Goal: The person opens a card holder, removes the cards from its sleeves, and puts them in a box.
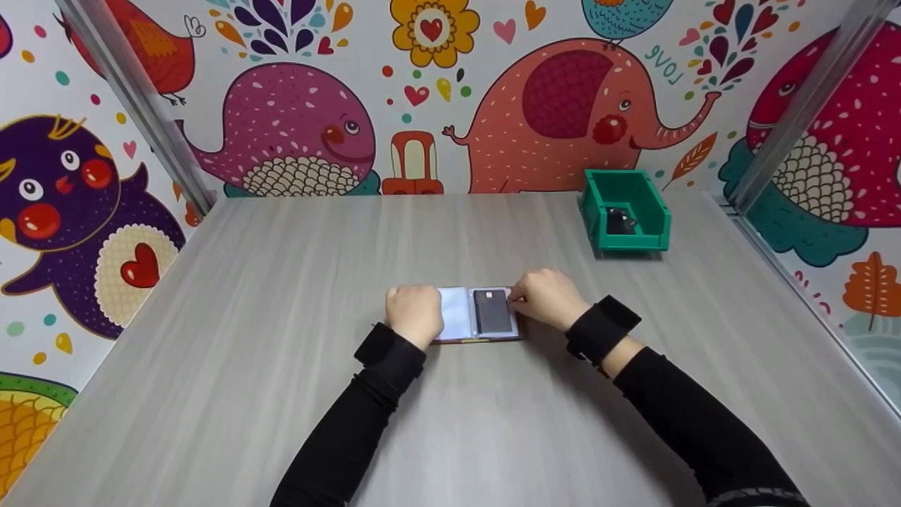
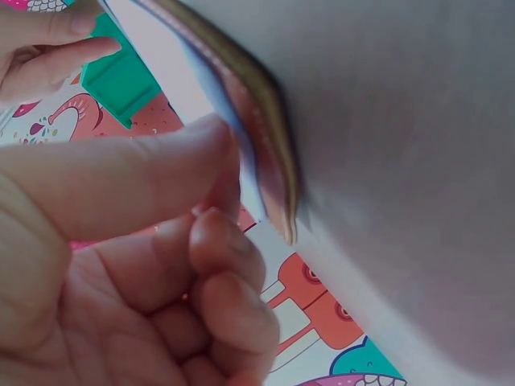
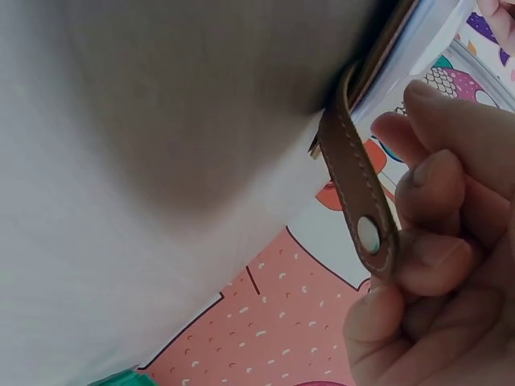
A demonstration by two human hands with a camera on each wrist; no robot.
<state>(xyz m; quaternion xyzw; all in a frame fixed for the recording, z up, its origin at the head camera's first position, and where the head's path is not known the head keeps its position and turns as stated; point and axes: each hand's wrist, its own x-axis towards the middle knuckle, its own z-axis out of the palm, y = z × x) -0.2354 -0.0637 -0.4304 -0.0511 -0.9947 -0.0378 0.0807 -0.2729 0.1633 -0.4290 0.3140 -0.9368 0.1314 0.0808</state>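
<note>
An opened card holder [image 1: 453,315] with clear sleeve pages and a brown cover lies on the table between both hands. Its right page holds a dark card [image 1: 494,312]; the left page looks pale. At the left edge my left hand [image 1: 414,313] pinches a clear page [image 2: 228,100] between thumb and forefinger, above the cover. On the other side my right hand [image 1: 547,298] has its fingers curled, thumb and forefinger tips right at the sleeve edge; whether they grip it I cannot tell. A brown strap [image 3: 354,177] with a metal snap hangs beside those fingers.
A green open-front bin [image 1: 631,241] stands at the back right with a small dark object [image 1: 619,221] inside. Colourful cartoon walls [image 1: 422,98] border the wood-grain table [image 1: 281,282] at the back and both sides, with metal posts at the corners.
</note>
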